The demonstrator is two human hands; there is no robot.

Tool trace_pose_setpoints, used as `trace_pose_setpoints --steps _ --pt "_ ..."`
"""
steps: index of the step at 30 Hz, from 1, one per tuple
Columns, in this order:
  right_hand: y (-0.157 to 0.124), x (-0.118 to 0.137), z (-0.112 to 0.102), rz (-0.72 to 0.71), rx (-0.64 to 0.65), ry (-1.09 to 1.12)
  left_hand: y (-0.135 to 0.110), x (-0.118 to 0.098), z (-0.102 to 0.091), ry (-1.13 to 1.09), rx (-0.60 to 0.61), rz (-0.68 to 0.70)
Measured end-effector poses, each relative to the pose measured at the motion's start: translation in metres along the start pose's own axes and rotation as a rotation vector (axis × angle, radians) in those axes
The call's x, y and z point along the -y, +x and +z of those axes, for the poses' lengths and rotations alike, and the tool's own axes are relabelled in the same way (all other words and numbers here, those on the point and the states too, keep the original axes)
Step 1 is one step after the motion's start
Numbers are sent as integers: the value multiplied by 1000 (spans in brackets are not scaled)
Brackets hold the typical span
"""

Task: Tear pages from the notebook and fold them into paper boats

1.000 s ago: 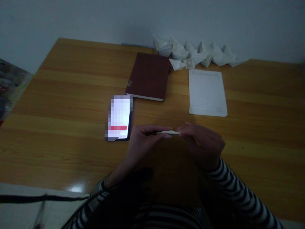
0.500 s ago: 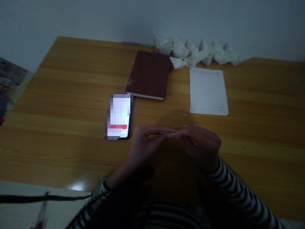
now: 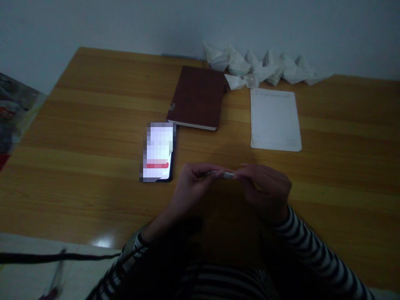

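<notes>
Both of my hands meet just above the wooden table (image 3: 78, 137) and pinch a small folded piece of white paper (image 3: 224, 174) between them. My left hand (image 3: 190, 187) grips its left end with fingers curled. My right hand (image 3: 265, 189) grips its right end, fingers pressed together. The paper shows edge-on as a thin pale strip. A lit phone (image 3: 158, 152) lies flat just left of my left hand.
A dark red notebook (image 3: 197, 96) lies beyond the phone. A lined white sheet (image 3: 275, 119) lies to its right. Several folded white paper shapes (image 3: 265, 68) stand in a row along the wall. A dark cord (image 3: 46, 257) crosses the near left edge.
My hands stayed in nearly the same place, working the folded paper; the strip looks shorter and more pinched than a second ago. The view shifted slightly.
</notes>
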State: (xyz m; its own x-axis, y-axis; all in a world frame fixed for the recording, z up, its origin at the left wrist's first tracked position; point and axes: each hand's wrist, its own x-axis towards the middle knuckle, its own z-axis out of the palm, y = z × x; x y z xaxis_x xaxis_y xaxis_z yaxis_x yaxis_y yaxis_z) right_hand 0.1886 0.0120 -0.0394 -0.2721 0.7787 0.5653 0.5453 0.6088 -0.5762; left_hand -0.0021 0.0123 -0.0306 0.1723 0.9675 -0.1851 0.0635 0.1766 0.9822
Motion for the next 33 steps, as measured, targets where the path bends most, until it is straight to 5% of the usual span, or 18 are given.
trace_pose_setpoints --steps 7,15,22,28,30,33 --pt "2 -8 0 86 -11 17 2 -7 -10 5 189 -53" --pt "-5 -3 12 183 138 15 0 5 3 431 64 229" --pt "2 -24 2 210 283 281 8 10 -3 311 27 154" --pt "3 -33 3 493 59 678 10 13 -11 219 -231 69" --pt "0 -28 11 478 66 713 9 13 -10 180 -305 30" --pt "-6 -19 24 417 124 635 8 12 -7 47 -256 -36"
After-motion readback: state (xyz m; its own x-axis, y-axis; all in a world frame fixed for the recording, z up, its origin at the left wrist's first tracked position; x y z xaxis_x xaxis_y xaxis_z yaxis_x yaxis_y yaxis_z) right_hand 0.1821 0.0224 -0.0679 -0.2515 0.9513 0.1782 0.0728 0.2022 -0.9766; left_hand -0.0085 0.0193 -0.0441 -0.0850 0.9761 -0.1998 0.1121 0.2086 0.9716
